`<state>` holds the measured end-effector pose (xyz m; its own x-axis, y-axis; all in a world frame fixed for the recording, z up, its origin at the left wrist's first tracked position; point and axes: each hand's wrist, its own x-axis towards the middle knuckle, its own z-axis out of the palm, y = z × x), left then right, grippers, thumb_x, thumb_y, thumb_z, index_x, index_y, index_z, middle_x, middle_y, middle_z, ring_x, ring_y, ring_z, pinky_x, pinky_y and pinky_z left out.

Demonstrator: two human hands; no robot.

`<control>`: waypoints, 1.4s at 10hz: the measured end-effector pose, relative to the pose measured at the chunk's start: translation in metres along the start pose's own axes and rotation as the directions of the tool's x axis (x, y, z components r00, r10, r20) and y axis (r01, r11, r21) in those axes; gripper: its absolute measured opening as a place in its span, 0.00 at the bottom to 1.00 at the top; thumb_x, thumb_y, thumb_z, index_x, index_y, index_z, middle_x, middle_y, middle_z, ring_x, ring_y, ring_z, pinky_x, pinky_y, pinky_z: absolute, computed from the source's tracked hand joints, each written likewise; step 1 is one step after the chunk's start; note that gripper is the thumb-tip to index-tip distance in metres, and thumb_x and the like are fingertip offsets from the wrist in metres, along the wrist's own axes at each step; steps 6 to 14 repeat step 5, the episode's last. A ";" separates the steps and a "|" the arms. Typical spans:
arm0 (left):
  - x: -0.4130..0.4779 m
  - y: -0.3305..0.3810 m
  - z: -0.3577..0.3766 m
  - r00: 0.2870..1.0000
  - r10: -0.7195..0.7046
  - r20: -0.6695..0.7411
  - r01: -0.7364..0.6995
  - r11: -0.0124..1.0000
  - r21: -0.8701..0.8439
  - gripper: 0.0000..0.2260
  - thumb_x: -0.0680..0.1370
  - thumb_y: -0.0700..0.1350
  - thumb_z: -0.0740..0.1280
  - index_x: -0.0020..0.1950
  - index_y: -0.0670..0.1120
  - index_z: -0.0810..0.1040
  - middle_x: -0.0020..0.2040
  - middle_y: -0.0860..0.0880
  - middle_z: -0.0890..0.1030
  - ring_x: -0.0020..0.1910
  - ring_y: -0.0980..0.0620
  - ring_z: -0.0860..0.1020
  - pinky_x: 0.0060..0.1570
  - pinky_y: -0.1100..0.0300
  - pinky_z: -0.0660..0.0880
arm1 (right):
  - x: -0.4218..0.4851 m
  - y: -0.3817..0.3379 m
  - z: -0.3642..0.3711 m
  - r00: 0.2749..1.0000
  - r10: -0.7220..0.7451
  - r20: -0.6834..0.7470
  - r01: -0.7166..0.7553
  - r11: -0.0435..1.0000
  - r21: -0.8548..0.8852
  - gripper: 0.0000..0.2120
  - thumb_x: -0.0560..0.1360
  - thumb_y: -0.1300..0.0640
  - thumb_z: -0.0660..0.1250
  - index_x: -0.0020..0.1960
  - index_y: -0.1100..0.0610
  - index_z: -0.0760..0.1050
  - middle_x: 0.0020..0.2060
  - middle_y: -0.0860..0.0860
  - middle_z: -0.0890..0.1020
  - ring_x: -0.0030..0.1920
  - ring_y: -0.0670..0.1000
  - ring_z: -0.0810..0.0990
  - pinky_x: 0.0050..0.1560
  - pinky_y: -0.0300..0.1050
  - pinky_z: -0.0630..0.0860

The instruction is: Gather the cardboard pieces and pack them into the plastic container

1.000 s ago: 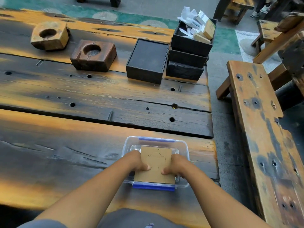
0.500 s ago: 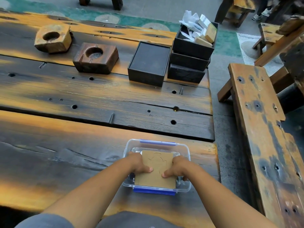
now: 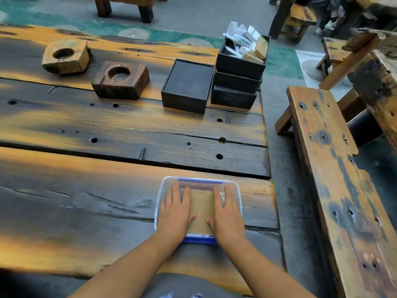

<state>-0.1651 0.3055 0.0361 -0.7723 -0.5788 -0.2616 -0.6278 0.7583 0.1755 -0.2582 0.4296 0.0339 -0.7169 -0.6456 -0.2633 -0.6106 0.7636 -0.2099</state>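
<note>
A clear plastic container [image 3: 238, 191] with blue clips stands near the front right corner of the wooden table [image 3: 86, 201]. A brown cardboard piece [image 3: 202, 211] with cut outlines lies flat inside it. My left hand [image 3: 177, 211] rests palm down on the cardboard's left side, fingers stretched forward. On the right side, my right hand [image 3: 225, 214] lies the same way. Neither hand grips anything. Whether more pieces lie beneath the top cardboard is hidden.
A black box [image 3: 187, 84] and a stack of black boxes [image 3: 237, 82] holding paper and small packets stand at the far right of the table. Two wooden blocks with round hollows [image 3: 120, 79] [image 3: 65, 57] sit far left. A wooden bench [image 3: 335, 168] runs along the right.
Both hands held the cardboard by its sides with thumbs on top; now it is down in the container and the hands lie flat on it, fingers extended.
</note>
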 end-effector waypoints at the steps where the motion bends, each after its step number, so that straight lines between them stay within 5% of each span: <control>1: -0.004 0.000 0.009 0.987 0.119 -0.106 -0.101 0.982 0.160 0.24 0.62 0.51 0.80 0.53 0.43 0.79 0.56 0.40 0.78 0.54 0.40 0.77 0.53 0.44 0.76 | -0.009 0.002 0.011 0.992 -0.091 -0.090 0.086 0.995 -0.056 0.29 0.61 0.55 0.80 0.58 0.55 0.71 0.69 0.60 0.69 0.67 0.63 0.74 0.62 0.56 0.77; 2: -0.010 0.003 0.011 0.980 0.171 -0.098 -0.150 0.969 0.198 0.18 0.59 0.42 0.78 0.47 0.45 0.79 0.46 0.44 0.79 0.45 0.43 0.78 0.47 0.45 0.77 | -0.014 0.006 0.011 0.989 -0.129 -0.077 0.126 0.991 -0.038 0.25 0.58 0.58 0.80 0.50 0.52 0.71 0.62 0.57 0.73 0.63 0.62 0.76 0.58 0.56 0.79; 4: -0.006 0.002 -0.014 0.991 0.127 0.032 -0.130 0.982 0.138 0.13 0.77 0.46 0.62 0.61 0.47 0.74 0.60 0.47 0.74 0.61 0.43 0.73 0.60 0.48 0.69 | -0.017 0.016 -0.026 0.980 -0.197 0.010 0.195 0.973 0.123 0.17 0.74 0.58 0.64 0.62 0.54 0.71 0.65 0.53 0.71 0.61 0.58 0.74 0.57 0.50 0.75; 5: 0.001 0.005 -0.052 0.991 0.127 -0.046 -0.128 0.991 -0.038 0.12 0.79 0.42 0.59 0.60 0.45 0.75 0.58 0.46 0.75 0.57 0.44 0.77 0.56 0.51 0.74 | -0.002 0.016 -0.060 0.979 -0.204 -0.003 0.202 0.965 0.169 0.15 0.76 0.55 0.61 0.63 0.54 0.75 0.60 0.52 0.79 0.57 0.57 0.79 0.53 0.49 0.76; 14: 0.001 0.005 -0.052 0.991 0.127 -0.046 -0.128 0.991 -0.038 0.12 0.79 0.42 0.59 0.60 0.45 0.75 0.58 0.46 0.75 0.57 0.44 0.77 0.56 0.51 0.74 | -0.002 0.016 -0.060 0.979 -0.204 -0.003 0.202 0.965 0.169 0.15 0.76 0.55 0.61 0.63 0.54 0.75 0.60 0.52 0.79 0.57 0.57 0.79 0.53 0.49 0.76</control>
